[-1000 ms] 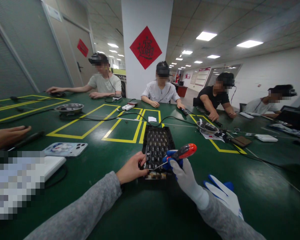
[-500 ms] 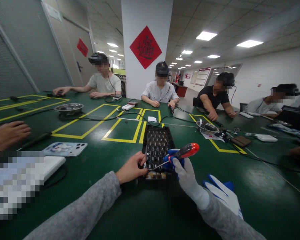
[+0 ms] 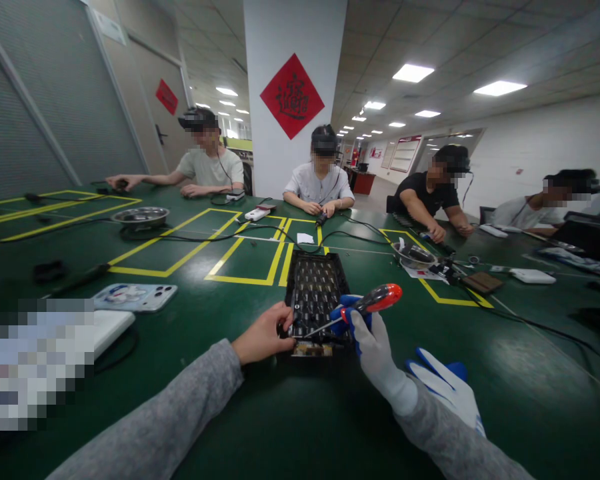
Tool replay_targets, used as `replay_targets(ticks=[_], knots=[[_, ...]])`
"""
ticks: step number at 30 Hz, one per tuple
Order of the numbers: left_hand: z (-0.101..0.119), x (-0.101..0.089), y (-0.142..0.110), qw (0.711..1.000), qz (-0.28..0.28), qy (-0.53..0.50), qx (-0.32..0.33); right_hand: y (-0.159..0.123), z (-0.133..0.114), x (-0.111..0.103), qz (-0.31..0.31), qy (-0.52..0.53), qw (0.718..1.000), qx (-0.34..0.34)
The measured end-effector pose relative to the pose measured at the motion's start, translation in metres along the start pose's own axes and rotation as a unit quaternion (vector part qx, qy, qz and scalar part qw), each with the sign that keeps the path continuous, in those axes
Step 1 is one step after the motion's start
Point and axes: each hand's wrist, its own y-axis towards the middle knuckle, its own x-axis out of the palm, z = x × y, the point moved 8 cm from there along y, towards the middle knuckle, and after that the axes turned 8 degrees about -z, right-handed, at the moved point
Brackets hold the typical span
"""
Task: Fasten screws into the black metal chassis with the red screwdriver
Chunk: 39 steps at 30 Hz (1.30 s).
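Note:
A black casing point(image 3: 316, 283) lies on the green table, its inside covered with rows of small rounded parts. A brownish strip point(image 3: 313, 349) shows at its near end. My bare left hand point(image 3: 264, 333) pinches the casing's near left corner. In a white and blue work glove, my right hand point(image 3: 370, 333) grips a screwdriver point(image 3: 377, 299) with a red and black handle. The shaft slants down to the left, and its tip is at the casing's near end, close to my left fingertips. Whether the tip touches a screw is too small to tell.
A loose glove point(image 3: 450, 387) lies right of my right forearm. To the left are a phone point(image 3: 135, 297) and a white device point(image 3: 107, 337). Metal bowls point(image 3: 141, 217) and black cables stand farther off on the table point(image 3: 220, 427). Several people sit around the far side.
My hands and the screwdriver have hardly moved. At the left edge another person's hand has drawn back, and a small black object now shows there. The person opposite has brought both hands together.

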Motion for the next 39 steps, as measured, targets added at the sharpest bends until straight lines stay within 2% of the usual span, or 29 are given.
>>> replay_targets(ticks=[6, 11, 22, 30, 39], knots=[[0.001, -0.001, 0.000, 1.000, -0.006, 0.006, 0.003, 0.001, 0.004, -0.003, 0.009, -0.016, 1.000, -0.003], [-0.004, -0.001, 0.001, 1.000, 0.017, 0.009, -0.020, 0.000, 0.002, -0.004, 0.013, -0.024, 1.000, 0.003], [-0.003, 0.001, 0.001, 1.000, 0.013, 0.013, -0.002, 0.000, -0.006, 0.002, 0.001, 0.039, 0.999, -0.003], [-0.006, -0.001, 0.001, 1.000, 0.018, -0.011, -0.022, 0.000, -0.001, -0.001, -0.001, 0.009, 1.000, 0.001], [0.007, -0.002, 0.000, 0.996, -0.008, 0.091, 0.005, -0.001, -0.003, -0.001, 0.007, 0.012, 1.000, 0.004]])
